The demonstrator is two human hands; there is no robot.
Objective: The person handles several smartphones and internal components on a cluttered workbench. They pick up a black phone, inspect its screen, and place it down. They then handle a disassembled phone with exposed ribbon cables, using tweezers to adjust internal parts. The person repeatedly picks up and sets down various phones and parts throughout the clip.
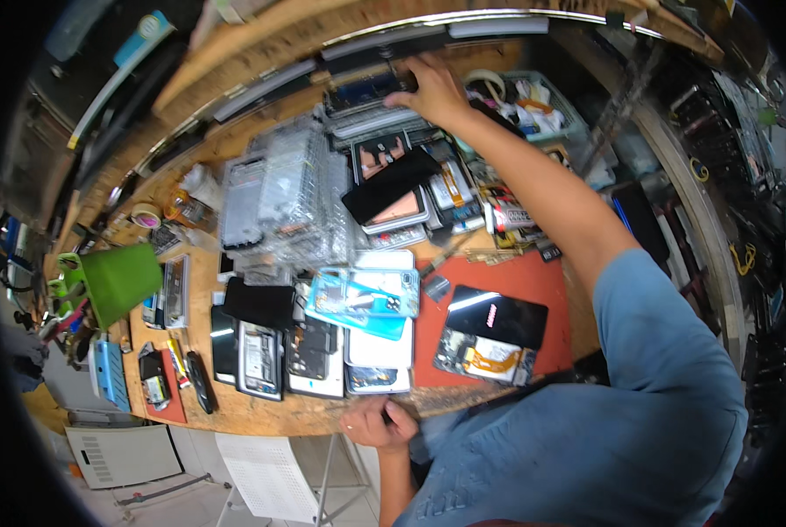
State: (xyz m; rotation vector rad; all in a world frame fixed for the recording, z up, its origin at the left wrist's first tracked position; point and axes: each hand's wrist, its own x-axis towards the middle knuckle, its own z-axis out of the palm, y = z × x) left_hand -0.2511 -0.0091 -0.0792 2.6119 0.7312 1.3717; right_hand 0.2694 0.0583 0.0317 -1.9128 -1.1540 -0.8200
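My right hand reaches far across the wooden bench to the back. Its fingers lie spread on a dark phone panel atop a stack of flat phone parts, and I see no grip on it. My left hand rests curled at the bench's near edge, just below a row of opened phones. It holds nothing that I can see. On a red mat lie a black phone screen and an opened phone with an orange flex cable.
Clear plastic trays are stacked mid-bench. A light-blue phone case lies near the centre, a green box at the left, tape rolls behind it. A bin of parts stands at the back right. A white stool is below the bench.
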